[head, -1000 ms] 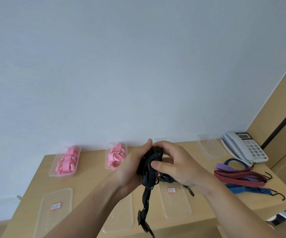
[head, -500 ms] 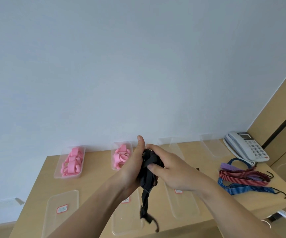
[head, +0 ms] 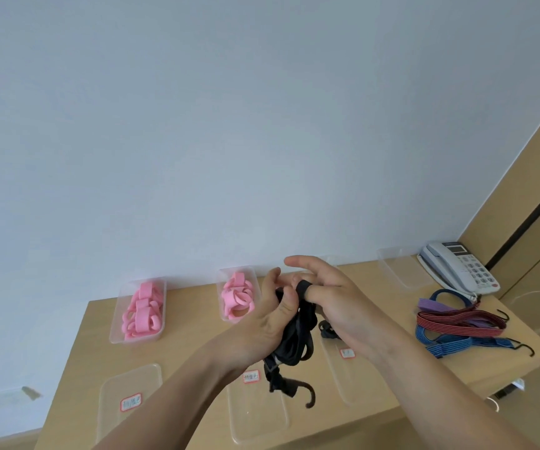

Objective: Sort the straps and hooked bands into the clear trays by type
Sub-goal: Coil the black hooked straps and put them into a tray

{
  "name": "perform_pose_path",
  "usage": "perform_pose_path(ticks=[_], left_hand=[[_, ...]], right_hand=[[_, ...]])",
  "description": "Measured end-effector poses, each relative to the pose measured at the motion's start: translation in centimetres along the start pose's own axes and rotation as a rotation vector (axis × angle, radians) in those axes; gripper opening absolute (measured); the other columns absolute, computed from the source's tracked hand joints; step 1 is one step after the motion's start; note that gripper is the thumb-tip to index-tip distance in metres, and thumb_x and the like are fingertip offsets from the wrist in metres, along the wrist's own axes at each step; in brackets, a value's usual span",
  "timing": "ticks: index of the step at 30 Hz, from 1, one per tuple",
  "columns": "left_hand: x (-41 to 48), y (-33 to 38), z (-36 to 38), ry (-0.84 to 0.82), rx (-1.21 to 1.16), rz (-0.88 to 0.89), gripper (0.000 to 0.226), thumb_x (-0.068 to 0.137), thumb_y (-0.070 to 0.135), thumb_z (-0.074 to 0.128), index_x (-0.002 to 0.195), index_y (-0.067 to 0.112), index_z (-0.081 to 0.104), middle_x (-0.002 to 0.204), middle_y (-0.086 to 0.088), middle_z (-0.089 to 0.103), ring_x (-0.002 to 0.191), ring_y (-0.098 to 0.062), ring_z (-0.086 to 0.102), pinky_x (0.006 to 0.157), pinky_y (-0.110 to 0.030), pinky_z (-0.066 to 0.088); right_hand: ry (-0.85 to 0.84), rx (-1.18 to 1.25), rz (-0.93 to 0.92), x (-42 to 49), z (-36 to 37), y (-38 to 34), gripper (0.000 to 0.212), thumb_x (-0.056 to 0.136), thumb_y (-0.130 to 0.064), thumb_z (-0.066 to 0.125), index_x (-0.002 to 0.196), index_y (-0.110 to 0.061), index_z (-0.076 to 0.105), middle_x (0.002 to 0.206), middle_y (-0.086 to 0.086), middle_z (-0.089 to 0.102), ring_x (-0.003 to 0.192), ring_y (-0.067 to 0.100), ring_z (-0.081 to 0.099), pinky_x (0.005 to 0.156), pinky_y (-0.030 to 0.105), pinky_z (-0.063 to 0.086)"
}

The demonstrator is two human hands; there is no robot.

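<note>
Change since half a second back: right hand (head: 336,303) no longer wrapped over the top of the black band (head: 294,342). Fingers now apart and mostly straight, index reaching left, one digit poked through a loop of the band. Left hand (head: 268,323) unchanged in grip, fingers clamped round the folded bundle, thumb pressed on its upper end. Hook (head: 309,396) at the loose end a little higher over the near middle tray (head: 255,417) than before.

Band held in the air between both hands, clear of the table (head: 77,362). Long axis roughly top to bottom in the view, leaning slightly left toward the bottom. Upper end bunched at the fingertips, lower end dangling toward the near edge. Hook lowest of all, curling out to the right and then down. Small dark part of the band showing under the right palm, too unclear to name.

Pink straps (head: 142,313) in the two far trays (head: 132,340) on the left. Red, blue and purple hooked bands (head: 456,323) heaped at the right end of the table, just beside a phone (head: 456,267).
</note>
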State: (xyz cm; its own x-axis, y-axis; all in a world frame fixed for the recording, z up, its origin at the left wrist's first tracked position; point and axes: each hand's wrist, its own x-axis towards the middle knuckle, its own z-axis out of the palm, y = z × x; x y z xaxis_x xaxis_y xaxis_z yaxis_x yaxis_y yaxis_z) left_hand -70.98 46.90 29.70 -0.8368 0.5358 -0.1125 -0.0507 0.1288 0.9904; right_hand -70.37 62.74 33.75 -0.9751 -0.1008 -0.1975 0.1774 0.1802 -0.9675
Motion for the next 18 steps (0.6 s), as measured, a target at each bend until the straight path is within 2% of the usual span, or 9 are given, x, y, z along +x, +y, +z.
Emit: perform_pose_path(ticks=[2, 5, 7, 9, 12, 14, 16, 18], left_hand=[[-0.3, 0.0, -0.7, -0.069, 0.024, 0.041, 0.065, 0.08, 0.069, 0.059, 0.133, 0.04, 0.036, 0.111, 0.004, 0.057, 0.097, 0.001, 0.06, 0.091, -0.023, 0.051], [-0.4, -0.2, -1.0, -0.132, -0.029, 0.028, 0.088, 0.077, 0.033, 0.083, 0.146, 0.029, 0.028, 0.099, 0.011, 0.061, 0.078, -0.001, 0.063, 0.068, -0.019, 0.051], [-0.2, -0.7, -1.1, -0.079, -0.066, 0.008, 0.095, 0.078, 0.014, 0.084, 0.151, 0.023, 0.024, 0.092, 0.01, 0.064, 0.074, -0.004, 0.065, 0.062, -0.019, 0.051], [-0.1, -0.9, -1.2, -0.021, -0.036, 0.01, 0.095, 0.08, 0.0, 0.078, 0.151, 0.02, 0.018, 0.088, 0.008, 0.065, 0.074, -0.011, 0.065, 0.064, -0.022, 0.051], [-0.3, -0.8, -1.2, 0.069, 0.045, 0.007, 0.093, 0.082, -0.009, 0.069, 0.148, 0.03, 0.015, 0.097, 0.006, 0.063, 0.066, -0.009, 0.061, 0.061, -0.023, 0.051], [-0.3, -1.1, -1.4, 0.146, 0.118, 0.031, 0.097, 0.078, 0.0, 0.07, 0.149, 0.038, 0.017, 0.108, 0.003, 0.06, 0.072, -0.009, 0.062, 0.064, -0.031, 0.056], [-0.3, -1.3, -1.6, 0.195, 0.238, 0.084, 0.1, 0.074, 0.008, 0.068, 0.15, 0.046, 0.015, 0.112, 0.004, 0.061, 0.086, -0.008, 0.063, 0.076, -0.037, 0.06], [-0.2, -1.3, -1.2, 0.196, 0.352, 0.149, 0.1, 0.078, 0.003, 0.066, 0.152, 0.044, 0.012, 0.111, 0.008, 0.062, 0.095, 0.008, 0.054, 0.083, -0.028, 0.054]], right_hand=[[0.003, -0.035, -0.022, -0.2, 0.1, -0.5, 0.04, 0.093, 0.001, 0.056, 0.123, -0.025, 0.063, 0.106, -0.004, 0.075, 0.107, 0.012, 0.069, 0.097, 0.032, 0.051], [0.076, -0.11, -0.05, -0.2, 0.3, -0.9, 0.019, 0.092, -0.014, 0.067, 0.108, -0.023, 0.069, 0.092, -0.003, 0.076, 0.088, 0.018, 0.073, 0.082, 0.039, 0.058], [0.128, -0.186, -0.031, -0.2, 0.3, -1.0, 0.007, 0.088, -0.025, 0.071, 0.095, -0.023, 0.072, 0.083, 0.001, 0.074, 0.07, 0.018, 0.07, 0.062, 0.039, 0.057], [0.089, -0.221, -0.021, -0.3, 0.1, -0.8, 0.007, 0.087, -0.023, 0.073, 0.094, -0.023, 0.074, 0.084, 0.006, 0.074, 0.064, 0.017, 0.065, 0.055, 0.036, 0.054], [-0.115, -0.175, -0.046, -0.9, -1.1, -1.2, 0.033, 0.087, -0.001, 0.07, 0.112, -0.023, 0.074, 0.104, 0.006, 0.075, 0.083, 0.023, 0.07, 0.071, 0.035, 0.058], [-0.272, -0.065, -0.047, -1.1, -1.9, -1.4, 0.043, 0.088, 0.004, 0.068, 0.124, -0.019, 0.069, 0.118, 0.006, 0.072, 0.104, 0.028, 0.07, 0.085, 0.039, 0.057], [-0.291, 0.066, 0.002, -1.0, -2.2, -1.4, 0.043, 0.088, -0.002, 0.07, 0.128, -0.016, 0.066, 0.123, 0.009, 0.07, 0.113, 0.029, 0.067, 0.095, 0.047, 0.055], [-0.237, 0.018, 0.023, -0.6, -1.8, -1.3, 0.034, 0.092, -0.009, 0.069, 0.125, -0.015, 0.068, 0.118, 0.01, 0.072, 0.111, 0.027, 0.068, 0.095, 0.05, 0.055]])
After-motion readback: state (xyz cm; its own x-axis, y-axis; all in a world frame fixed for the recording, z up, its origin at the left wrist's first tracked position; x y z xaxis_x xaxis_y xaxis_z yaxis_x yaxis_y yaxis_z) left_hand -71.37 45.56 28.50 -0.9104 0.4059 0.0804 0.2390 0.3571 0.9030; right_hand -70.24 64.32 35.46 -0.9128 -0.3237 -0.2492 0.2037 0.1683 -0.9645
